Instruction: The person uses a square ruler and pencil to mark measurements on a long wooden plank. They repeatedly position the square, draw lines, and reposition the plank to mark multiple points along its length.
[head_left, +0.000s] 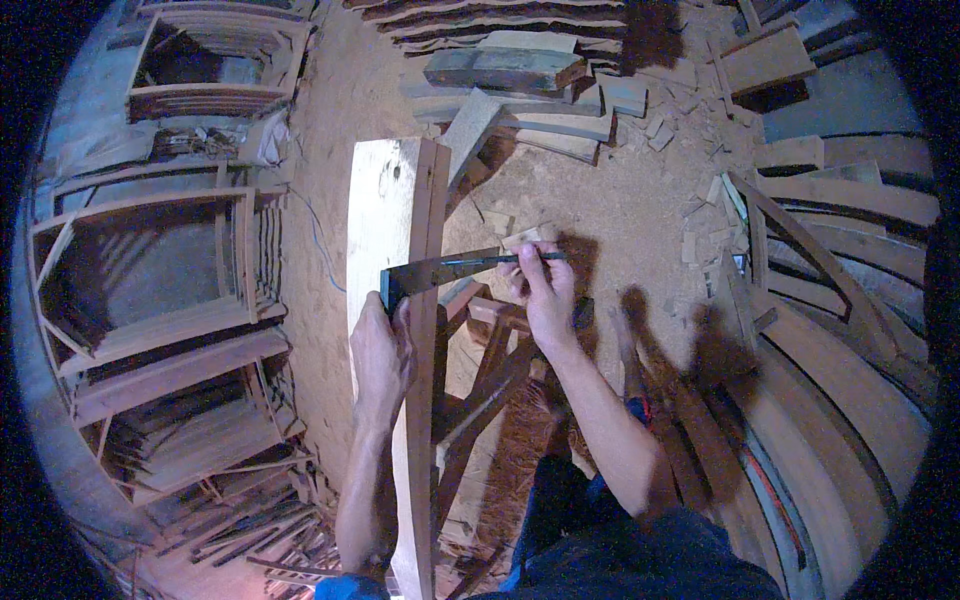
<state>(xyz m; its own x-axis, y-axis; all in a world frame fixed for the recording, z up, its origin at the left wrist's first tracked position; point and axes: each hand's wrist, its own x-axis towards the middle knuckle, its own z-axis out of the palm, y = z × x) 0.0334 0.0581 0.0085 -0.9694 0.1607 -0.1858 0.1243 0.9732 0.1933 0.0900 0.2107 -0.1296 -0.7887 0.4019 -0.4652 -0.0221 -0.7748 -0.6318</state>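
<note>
A long pale wooden beam (pixel 385 210) runs lengthwise in front of me, raised on a wooden trestle (pixel 485 390). My left hand (pixel 383 345) rests against the beam, its fingers closed on the dark stock of a try square (pixel 440 272). The square's blade reaches rightward across the beam's edge. At the blade's far end my right hand (pixel 543 290) pinches a thin dark stick like a pencil (pixel 540 257). Its tip lies close to the blade; whether they touch I cannot tell.
Stacked wooden frames (pixel 150 270) line the left side. Timber offcuts (pixel 510 70) lie piled on the dusty floor ahead. Curved boards (pixel 830 400) lean along the right, with small wood scraps (pixel 655 130) scattered before them.
</note>
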